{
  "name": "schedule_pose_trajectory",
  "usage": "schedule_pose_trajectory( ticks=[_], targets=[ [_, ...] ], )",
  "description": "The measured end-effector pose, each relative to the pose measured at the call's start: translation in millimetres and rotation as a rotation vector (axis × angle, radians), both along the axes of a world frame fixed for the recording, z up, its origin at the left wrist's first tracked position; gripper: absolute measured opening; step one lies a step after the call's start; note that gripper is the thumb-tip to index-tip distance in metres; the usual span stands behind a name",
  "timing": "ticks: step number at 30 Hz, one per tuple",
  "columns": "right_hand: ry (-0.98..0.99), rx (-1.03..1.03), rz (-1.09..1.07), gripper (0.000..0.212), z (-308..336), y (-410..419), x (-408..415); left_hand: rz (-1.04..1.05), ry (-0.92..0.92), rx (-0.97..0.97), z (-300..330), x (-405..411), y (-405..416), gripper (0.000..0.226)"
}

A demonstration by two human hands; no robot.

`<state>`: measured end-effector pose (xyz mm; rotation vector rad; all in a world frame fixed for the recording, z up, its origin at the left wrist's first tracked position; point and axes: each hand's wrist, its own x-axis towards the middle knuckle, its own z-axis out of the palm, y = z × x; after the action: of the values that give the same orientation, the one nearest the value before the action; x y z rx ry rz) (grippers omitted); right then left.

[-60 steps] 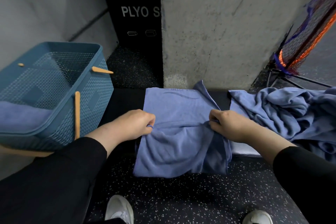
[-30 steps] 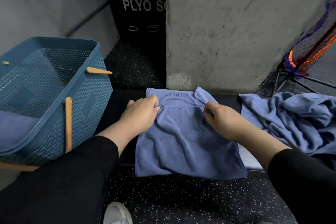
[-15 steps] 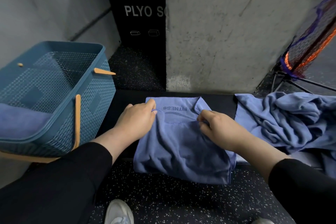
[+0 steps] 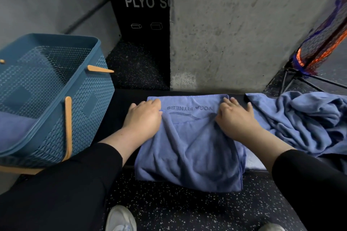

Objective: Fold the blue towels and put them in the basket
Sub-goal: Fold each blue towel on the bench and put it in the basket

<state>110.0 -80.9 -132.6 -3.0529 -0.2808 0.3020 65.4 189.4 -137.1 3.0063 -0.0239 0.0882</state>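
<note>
A blue towel (image 4: 189,148) with upside-down "YOGA FITNESS" lettering lies folded over on the black bench (image 4: 120,107), its near part hanging over the front edge. My left hand (image 4: 145,116) rests flat on the towel's far left corner. On the far right corner my right hand (image 4: 235,117) presses with spread fingers. A crumpled pile of blue towels (image 4: 300,122) lies on the bench to the right. The blue mesh basket (image 4: 78,110) with wooden handles stands at the left, a folded blue towel (image 4: 13,129) inside it.
A concrete pillar (image 4: 234,33) rises right behind the bench. A black sign panel (image 4: 142,15) stands left of it. An orange and blue net on a metal stand (image 4: 319,48) is at the far right. My shoes (image 4: 120,219) stand on speckled floor below.
Both hands carried the towel's near edge up to its far edge, then slid apart to the two far corners and flattened out. The lettering is now fully exposed.
</note>
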Motion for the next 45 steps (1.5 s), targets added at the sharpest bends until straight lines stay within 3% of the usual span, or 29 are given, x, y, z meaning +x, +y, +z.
schedule_pose_trajectory(
  ticks=[3, 8, 14, 19, 22, 26, 33, 38, 45],
  targets=[
    [-0.142, 0.067, -0.004, 0.009, 7.3, -9.5, 1.7, 0.034, -0.021, -0.098, 2.2, 0.7, 3.0, 0.015],
    [-0.317, 0.323, -0.041, 0.008, 24.1, -19.6, 14.0, 0.215, -0.003, -0.301, 9.6, 6.7, 10.9, 0.016],
    [-0.227, 0.370, 0.013, 0.014, 28.0, -22.1, 31.1, 0.309, -0.028, -0.361, 16.9, 14.1, 14.9, 0.018],
    [-0.164, 0.319, 0.027, 0.013, 12.4, -21.3, 49.3, 0.270, -0.112, -0.371, 9.7, 18.8, 16.3, 0.014],
    [-0.181, 0.302, 0.014, 0.014, 4.4, -20.3, 56.7, 0.205, -0.176, -0.279, -0.8, 29.4, 22.8, 0.014],
    [-0.223, 0.312, 0.011, 0.014, -0.3, -17.1, 63.7, 0.188, -0.056, -0.283, -11.4, 41.8, 29.8, 0.013],
    [-0.231, 0.410, -0.019, 0.016, 3.4, -15.7, 68.6, 0.148, -0.048, -0.378, -10.8, 45.3, 33.8, 0.009],
    [-0.250, 0.550, 0.009, 0.011, 21.4, -17.2, 62.2, 0.092, 0.078, -0.427, -0.3, 35.7, 34.9, 0.013],
    [-0.300, 0.712, -0.050, 0.007, 65.6, -23.9, 18.5, 0.048, 0.116, -0.580, 28.1, 12.3, 26.8, 0.019]
  ],
)
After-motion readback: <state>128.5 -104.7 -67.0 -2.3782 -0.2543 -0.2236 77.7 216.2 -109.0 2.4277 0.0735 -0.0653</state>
